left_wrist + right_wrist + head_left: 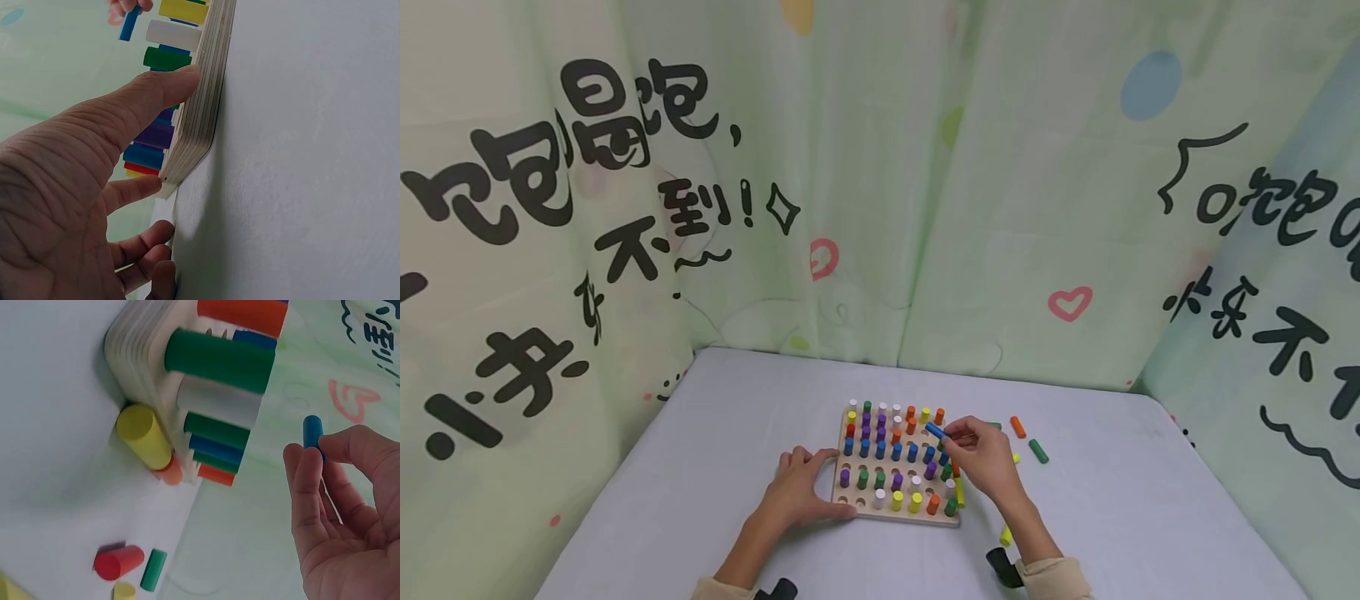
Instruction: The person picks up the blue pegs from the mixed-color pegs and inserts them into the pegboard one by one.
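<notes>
A wooden pegboard [898, 517] full of coloured pegs sits on the table in the head view. My left hand [796, 490] is at its left side, thumb on the front edge and index finger against the left edge. In the left wrist view those two fingers lie straight along the layered board [201, 119], the others off it. Above the board's right part, my right hand [983, 454] pinches a blue peg [935, 430] between thumb and fingertips. The right wrist view shows this peg [312, 430] standing clear of the board. A row of blue pegs [880, 450] crosses the middle.
Loose pegs lie right of the board: an orange peg [1017, 427], a green peg [1038, 451] and a yellow peg [1007, 535] among several. Another yellow peg [144, 434] leans by the board's side. A printed curtain [865, 208] surrounds the white table [1150, 517].
</notes>
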{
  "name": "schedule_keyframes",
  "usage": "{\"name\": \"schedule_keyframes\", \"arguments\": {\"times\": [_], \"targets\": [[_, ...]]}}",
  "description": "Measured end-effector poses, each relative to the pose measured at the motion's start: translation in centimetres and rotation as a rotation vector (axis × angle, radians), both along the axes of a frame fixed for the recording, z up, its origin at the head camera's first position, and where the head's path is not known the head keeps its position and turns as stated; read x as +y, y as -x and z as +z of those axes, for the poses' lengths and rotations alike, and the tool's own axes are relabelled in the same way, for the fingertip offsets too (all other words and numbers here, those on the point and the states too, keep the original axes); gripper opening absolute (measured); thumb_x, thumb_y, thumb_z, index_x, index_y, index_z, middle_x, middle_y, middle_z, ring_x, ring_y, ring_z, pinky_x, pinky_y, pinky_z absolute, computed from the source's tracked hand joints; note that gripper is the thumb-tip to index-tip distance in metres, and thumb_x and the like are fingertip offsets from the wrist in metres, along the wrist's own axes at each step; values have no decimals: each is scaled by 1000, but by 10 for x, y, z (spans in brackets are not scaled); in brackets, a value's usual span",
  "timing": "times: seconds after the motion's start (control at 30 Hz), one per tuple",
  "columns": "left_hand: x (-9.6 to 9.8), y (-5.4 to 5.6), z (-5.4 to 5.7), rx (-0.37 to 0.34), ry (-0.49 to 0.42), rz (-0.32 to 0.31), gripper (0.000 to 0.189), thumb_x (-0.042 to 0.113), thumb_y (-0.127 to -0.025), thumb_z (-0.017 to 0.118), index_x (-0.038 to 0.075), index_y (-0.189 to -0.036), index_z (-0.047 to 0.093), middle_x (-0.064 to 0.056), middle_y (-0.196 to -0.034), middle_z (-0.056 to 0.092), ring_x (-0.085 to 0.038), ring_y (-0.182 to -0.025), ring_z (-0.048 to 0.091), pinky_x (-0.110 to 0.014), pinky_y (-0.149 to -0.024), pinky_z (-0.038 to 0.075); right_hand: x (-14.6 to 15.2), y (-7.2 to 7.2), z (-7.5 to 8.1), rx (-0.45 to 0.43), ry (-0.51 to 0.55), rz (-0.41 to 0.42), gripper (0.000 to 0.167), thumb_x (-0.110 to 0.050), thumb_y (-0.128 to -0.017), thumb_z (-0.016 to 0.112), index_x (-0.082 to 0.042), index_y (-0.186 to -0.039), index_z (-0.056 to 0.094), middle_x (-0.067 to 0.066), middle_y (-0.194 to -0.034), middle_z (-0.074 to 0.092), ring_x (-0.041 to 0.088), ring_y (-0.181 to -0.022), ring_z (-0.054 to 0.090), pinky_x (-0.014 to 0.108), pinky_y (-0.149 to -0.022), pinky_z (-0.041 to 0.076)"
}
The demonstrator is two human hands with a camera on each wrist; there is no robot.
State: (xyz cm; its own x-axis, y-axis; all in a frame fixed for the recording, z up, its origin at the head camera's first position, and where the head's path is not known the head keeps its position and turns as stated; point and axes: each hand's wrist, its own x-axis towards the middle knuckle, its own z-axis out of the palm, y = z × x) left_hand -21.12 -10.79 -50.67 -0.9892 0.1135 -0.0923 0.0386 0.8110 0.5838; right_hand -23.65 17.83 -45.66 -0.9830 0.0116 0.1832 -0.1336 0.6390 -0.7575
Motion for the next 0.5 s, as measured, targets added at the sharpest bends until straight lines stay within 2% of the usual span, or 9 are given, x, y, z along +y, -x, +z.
{"name": "schedule_keyframes", "arguments": {"times": [0.5], "targets": [[0, 0, -1, 3, 8, 1, 93, 60, -64, 91, 23, -142, 58, -11, -116, 49, -29, -109, 41, -47, -85, 51, -31, -3, -5, 25, 76, 110, 12, 3, -88, 75, -3, -98, 72, 5, -92, 70, 16, -81, 67, 25, -75, 58]]}}
